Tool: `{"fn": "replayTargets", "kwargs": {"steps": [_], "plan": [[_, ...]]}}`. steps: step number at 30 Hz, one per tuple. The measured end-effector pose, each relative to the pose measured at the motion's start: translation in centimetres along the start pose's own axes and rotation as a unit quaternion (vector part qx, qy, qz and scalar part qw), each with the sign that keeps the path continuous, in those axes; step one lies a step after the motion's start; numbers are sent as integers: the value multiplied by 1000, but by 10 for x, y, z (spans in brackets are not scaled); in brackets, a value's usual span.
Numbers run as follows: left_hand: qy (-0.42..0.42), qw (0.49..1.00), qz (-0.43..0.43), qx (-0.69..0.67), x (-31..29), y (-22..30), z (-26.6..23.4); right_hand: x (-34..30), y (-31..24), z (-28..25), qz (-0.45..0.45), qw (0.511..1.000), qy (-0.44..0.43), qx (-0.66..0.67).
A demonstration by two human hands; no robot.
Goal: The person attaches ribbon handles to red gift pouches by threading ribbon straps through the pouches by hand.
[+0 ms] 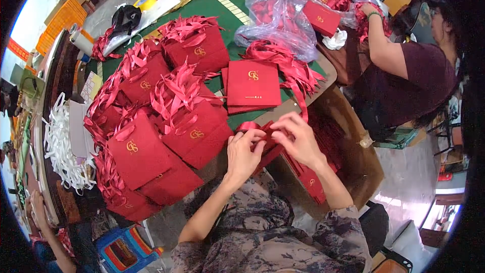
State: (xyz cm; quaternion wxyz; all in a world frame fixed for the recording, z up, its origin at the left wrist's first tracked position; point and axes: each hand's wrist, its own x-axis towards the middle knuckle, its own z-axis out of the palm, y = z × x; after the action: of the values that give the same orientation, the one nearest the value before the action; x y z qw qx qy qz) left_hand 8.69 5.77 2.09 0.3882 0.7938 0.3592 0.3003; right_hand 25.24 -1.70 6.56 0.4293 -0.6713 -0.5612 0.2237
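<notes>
Just off the near table edge, my left hand [242,156] pinches a shiny red ribbon [246,126], which loops up over its fingers. Close on its right, my right hand [300,139] has curled fingers and its thumb drawn in; what its fingertips hold is too small to tell. Part of a red paper bag [272,152] shows between and below both hands. Beyond them lies a short stack of flat red bags [253,85] with gold print. Loose red ribbons [288,65] are heaped beside that stack, one strand hanging toward my right hand.
Ribboned red bags [194,131] pile up on the left of the green table [225,12]. An open cardboard box [361,172] holds more red bags at my right. Clear plastic wrap [275,25] lies beyond. A co-worker [419,71] sits right; white ribbons [65,146] hang left.
</notes>
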Motion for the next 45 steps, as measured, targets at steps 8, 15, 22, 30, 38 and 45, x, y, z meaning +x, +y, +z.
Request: {"fn": "replayTargets", "kwargs": {"steps": [8, 15, 22, 30, 38, 45], "plan": [[37, 968, 182, 169, -7, 13, 7, 19, 13, -22, -66, 974, -157, -151], [81, 949, 258, 162, -5, 14, 8, 42, 21, -30, -78, 951, -254, -156], [46, 970, 186, 147, -4, 17, 3, 35, 45, -4, 60, 979, -192, 23], [-14, 984, 113, 140, -3, 22, 2, 34, 35, 2, 45, 989, -48, 129], [31, 991, 84, 103, -7, 17, -2, 20, 61, -5, 43, 971, 187, -141], [29, 989, 73, 125, -10, 15, 4, 46, 94, -15, 75, 979, 121, 143]]}}
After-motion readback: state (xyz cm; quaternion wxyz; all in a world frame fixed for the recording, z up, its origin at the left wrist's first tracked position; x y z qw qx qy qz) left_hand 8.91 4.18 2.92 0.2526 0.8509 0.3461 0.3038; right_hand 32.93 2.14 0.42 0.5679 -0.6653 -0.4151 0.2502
